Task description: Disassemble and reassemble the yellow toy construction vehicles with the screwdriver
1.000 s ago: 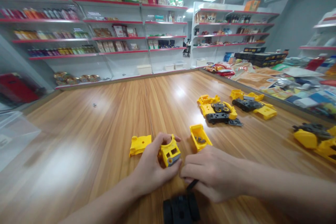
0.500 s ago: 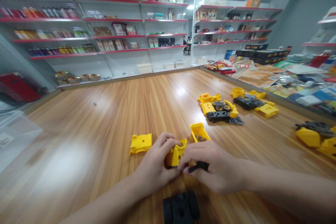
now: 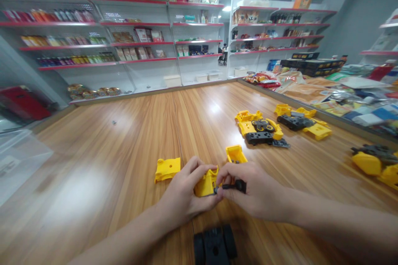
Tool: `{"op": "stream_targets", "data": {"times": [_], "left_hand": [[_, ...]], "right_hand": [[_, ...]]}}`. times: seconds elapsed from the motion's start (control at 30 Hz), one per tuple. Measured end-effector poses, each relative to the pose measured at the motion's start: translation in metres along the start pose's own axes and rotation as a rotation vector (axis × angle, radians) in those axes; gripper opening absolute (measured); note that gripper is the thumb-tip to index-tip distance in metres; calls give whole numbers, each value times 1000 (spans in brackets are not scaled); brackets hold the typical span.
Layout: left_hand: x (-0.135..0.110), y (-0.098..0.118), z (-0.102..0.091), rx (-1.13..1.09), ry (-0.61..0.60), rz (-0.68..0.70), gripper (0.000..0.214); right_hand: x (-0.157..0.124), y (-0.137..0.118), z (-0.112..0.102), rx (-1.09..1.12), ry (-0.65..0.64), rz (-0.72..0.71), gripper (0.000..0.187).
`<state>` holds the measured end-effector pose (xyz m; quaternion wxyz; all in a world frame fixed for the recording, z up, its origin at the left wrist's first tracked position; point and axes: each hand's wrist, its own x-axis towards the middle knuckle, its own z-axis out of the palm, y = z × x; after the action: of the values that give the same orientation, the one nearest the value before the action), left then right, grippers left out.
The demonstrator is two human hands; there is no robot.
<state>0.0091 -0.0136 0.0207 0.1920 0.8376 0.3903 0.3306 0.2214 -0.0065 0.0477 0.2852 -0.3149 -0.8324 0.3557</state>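
Observation:
My left hand (image 3: 186, 186) is closed around a yellow plastic toy vehicle part (image 3: 204, 186), steadying it just above or on the table; I cannot tell which. In my right hand (image 3: 251, 188) is a small black screwdriver (image 3: 231, 186), pinched in the fingers with its tip toward the yellow part's right edge. A small grey piece shows at that tip, too small to make out. Behind my right hand stands a yellow bin-shaped part (image 3: 235, 153) with grey bits inside. A flat yellow plate (image 3: 168, 169) lies left of my left hand.
A black wheeled chassis (image 3: 215, 245) lies close in front of me. Yellow and black toy parts (image 3: 260, 128) are grouped to the right, with more (image 3: 367, 161) at the far right. A clear plastic box (image 3: 23, 157) stands at left. Stocked shelves (image 3: 143, 43) line the back.
My right hand has shifted slightly, and more of the screwdriver shows, now lying more level. The yellow part has tilted a little in my left hand. The view has moved slightly.

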Motion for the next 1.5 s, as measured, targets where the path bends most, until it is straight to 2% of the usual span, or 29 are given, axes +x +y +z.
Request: {"op": "stream_targets", "data": {"times": [0.2,0.43,0.67,1.0,1.17,1.5], "left_hand": [[0,-2,1,28,22,-10,36],[1,2,-1,23,-7,-82,31],[1,3,-2,23,-28,-93,29],[2,3,-2,41,-10,-143,19],[3,3,-2,45,-6,-146,20],[1,0,-2,74,-33,-98,25]], "right_hand": [[-1,1,-2,-125,9,-36,4],[0,0,-4,-126,-7,-76,9],[-1,4,-2,-149,-41,-46,10],[0,5,-3,-220,1,14,6],[2,5,-4,-250,11,28,9],[-1,7,-3,-306,-31,-52,9]]}}
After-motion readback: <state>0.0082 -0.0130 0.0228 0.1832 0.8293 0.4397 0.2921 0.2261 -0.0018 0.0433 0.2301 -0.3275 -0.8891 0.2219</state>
